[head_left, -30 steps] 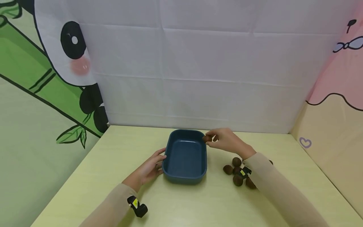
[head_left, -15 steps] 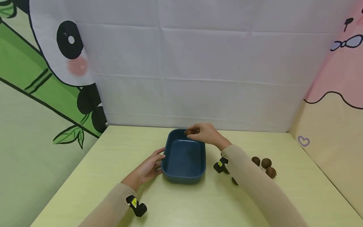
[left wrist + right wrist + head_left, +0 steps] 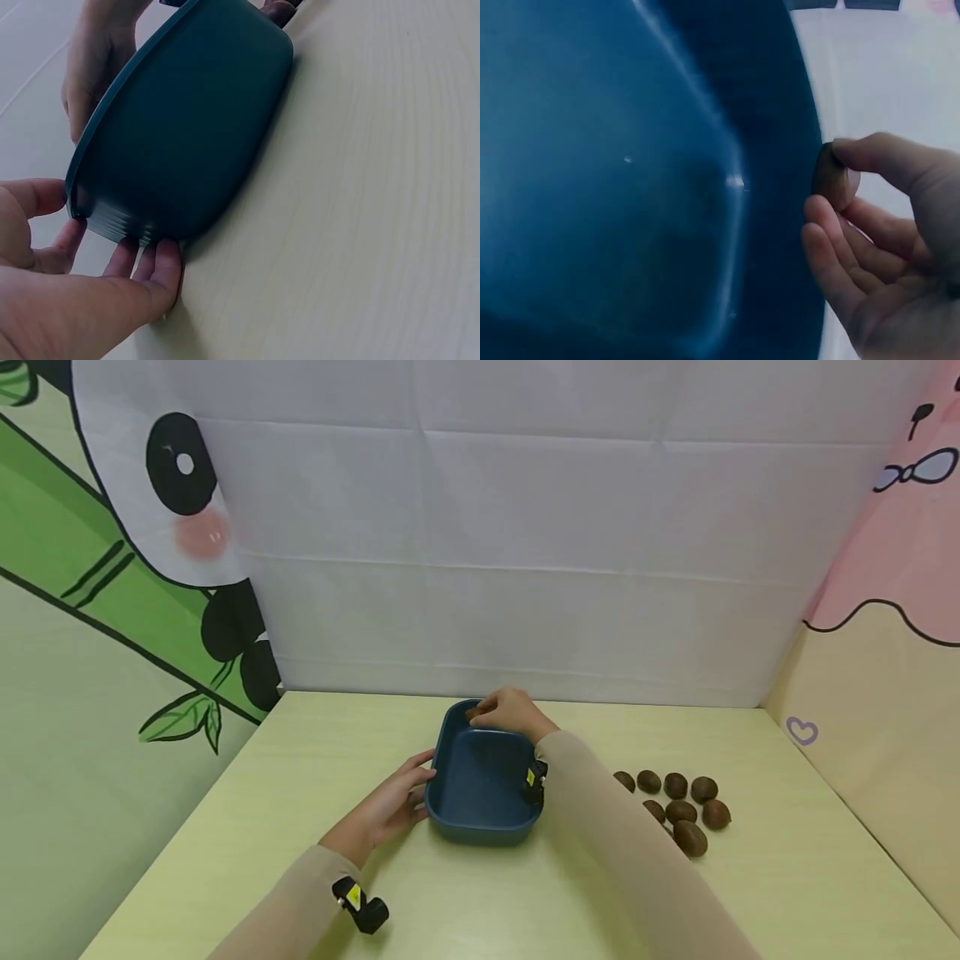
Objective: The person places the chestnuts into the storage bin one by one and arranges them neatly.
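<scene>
A dark blue rectangular basin [image 3: 483,837] with rounded corners stands on the table. My left hand [image 3: 392,808] rests its fingertips against the basin's left outer side, the fingers loosely extended, as the left wrist view also shows. Over the basin's far rim, my right hand [image 3: 512,710] pinches a brown chestnut [image 3: 832,178] between thumb and fingers. The right wrist view has this chestnut beside the rim, above table level. Several more chestnuts [image 3: 681,812] lie in a loose group right of the basin, partly hidden by the right sleeve [image 3: 622,843]. No chestnut shows on the visible part of the basin's floor.
A pale yellow tabletop [image 3: 285,777] carries everything. White cloth [image 3: 525,552] hangs behind its far edge. Printed panels stand on both sides, a panda and bamboo at left [image 3: 150,577], pink and cream at right [image 3: 885,693]. Each wrist wears a small black camera [image 3: 362,906].
My right hand has carried the chestnut left, from beside the basin's right edge to over its far end. More of the chestnut group is uncovered. The left hand has stayed at the basin.
</scene>
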Demonstrator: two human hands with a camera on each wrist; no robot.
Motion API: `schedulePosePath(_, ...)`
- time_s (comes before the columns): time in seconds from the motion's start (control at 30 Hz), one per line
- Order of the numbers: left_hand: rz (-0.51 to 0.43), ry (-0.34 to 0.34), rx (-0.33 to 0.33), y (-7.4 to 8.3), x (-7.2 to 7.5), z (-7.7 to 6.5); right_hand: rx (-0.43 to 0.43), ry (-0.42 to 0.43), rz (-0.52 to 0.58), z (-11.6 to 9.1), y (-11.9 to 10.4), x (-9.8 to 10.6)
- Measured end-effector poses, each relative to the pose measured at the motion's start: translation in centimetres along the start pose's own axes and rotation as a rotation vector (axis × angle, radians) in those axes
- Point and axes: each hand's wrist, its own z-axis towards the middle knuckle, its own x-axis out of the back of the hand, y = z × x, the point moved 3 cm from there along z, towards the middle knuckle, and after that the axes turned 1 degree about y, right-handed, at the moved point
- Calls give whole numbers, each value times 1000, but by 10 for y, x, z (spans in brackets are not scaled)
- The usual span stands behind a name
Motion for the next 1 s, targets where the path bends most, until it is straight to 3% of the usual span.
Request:
schedulePosePath(0.33, 7, -22, -9, -1, -1, 0, -163, 98, -76, 10, 11, -32)
schedulePosePath(0.57, 10, -31, -15, -1, -3, -1, -169, 126, -41, 8, 11, -46)
schedulePosePath(0.8, 13, -35, -21, -1, -2, 0, -167, 179, -37, 4, 8, -46)
schedulePosePath(1.0, 12, -40, -21, -2, -1, 1, -173, 162, -42, 8, 7, -46)
